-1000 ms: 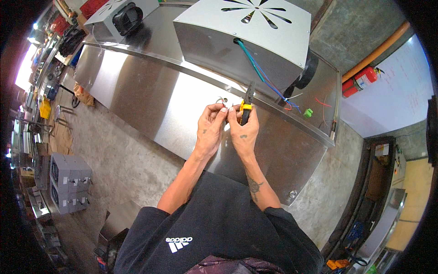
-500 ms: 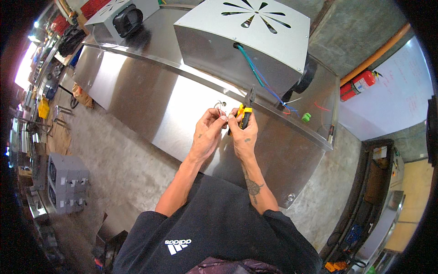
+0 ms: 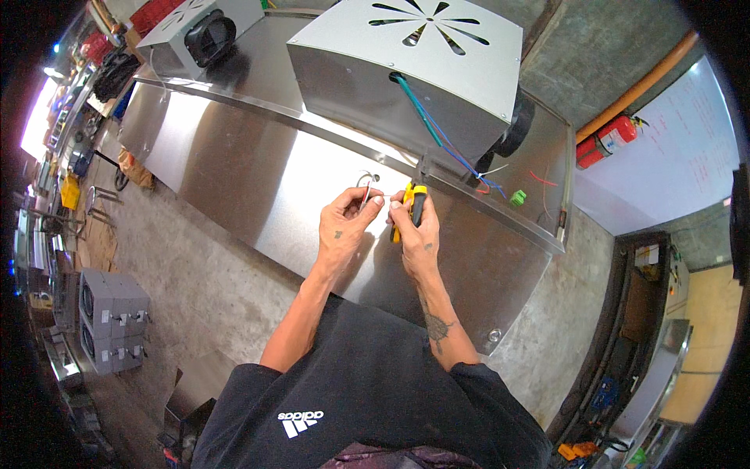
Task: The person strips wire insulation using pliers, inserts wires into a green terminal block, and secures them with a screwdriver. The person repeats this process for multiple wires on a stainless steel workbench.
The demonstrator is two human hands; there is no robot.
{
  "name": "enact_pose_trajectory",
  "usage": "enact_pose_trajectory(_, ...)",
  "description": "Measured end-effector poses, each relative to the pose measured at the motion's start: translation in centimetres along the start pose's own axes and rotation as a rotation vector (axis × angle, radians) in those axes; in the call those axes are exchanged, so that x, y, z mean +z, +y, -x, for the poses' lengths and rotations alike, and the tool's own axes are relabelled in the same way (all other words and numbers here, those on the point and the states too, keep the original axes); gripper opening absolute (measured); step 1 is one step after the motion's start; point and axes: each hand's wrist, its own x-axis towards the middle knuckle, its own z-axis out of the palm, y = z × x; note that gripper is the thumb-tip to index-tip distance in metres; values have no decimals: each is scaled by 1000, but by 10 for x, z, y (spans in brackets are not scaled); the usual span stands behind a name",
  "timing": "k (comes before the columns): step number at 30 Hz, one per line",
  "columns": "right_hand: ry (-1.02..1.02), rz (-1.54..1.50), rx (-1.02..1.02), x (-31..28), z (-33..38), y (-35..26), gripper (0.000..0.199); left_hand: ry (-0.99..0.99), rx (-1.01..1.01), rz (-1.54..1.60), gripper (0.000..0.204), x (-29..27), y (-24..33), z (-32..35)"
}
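My left hand is closed, pinching thin wires, one reddish and one pale, by the small hole in the steel panel. Just to the right, my right hand is wrapped round yellow-and-black pliers, their dark jaws pointing away from me. Its thumb and finger also meet near a fine strand stretching from my left hand; whether they grip the strand is hard to tell. Beyond my hands, blue and green wires run out of a metal box with a slotted white top.
A green connector and red wire scraps lie on the ledge at right. A second metal box stands far left. A fire extinguisher is at the right wall. Grey units are stacked on the floor at left.
My hands have drawn slightly apart, the left one shifting left with the wires, and a fine strand now shows between them. The pliers stay in my right hand.
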Motion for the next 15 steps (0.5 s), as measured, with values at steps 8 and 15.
enact_pose_trajectory(8, -200, 126, 165, -15, 23, 0, 42, 41, 138, -148, 21, -1, -1, -2)
enact_pose_trajectory(15, -227, 86, 189, -14, 26, 8, 45, 33, 154, -188, 25, 3, 1, 3)
